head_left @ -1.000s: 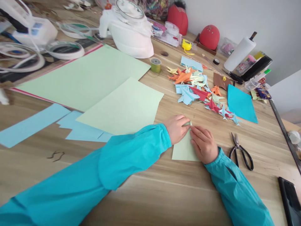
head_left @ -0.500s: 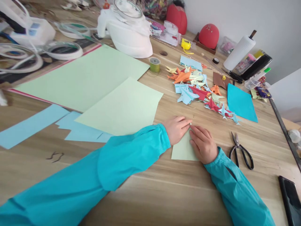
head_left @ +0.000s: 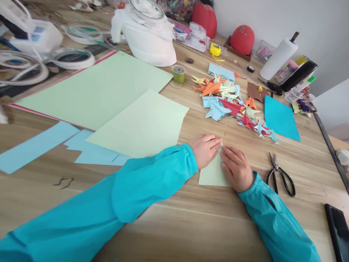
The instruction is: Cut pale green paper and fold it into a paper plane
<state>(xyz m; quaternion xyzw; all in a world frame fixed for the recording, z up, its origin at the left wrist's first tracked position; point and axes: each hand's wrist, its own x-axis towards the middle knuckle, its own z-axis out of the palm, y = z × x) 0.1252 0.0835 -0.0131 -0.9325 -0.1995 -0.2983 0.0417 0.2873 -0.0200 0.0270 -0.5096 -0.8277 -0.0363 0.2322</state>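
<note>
A small pale green folded paper [head_left: 212, 174] lies on the wooden table [head_left: 191, 222] in front of me. My left hand [head_left: 204, 149] rests on its upper left part, fingers curled and pressing near the top tip. My right hand [head_left: 236, 168] lies on its right side, fingers together, pressing the paper down. Both arms wear teal sleeves. Most of the paper is hidden under the hands.
Black scissors [head_left: 280, 175] lie right of my right hand. A pile of folded paper shapes [head_left: 229, 103] and a teal sheet [head_left: 280, 118] sit beyond. Large green sheets [head_left: 141, 123], blue paper pieces [head_left: 35, 145], a thread spool [head_left: 178, 74], a white appliance [head_left: 147, 36] and a phone [head_left: 338, 229] are around.
Both hands stay on the green paper with only slight shifts of the fingers near its top tip. The view has drifted a little.
</note>
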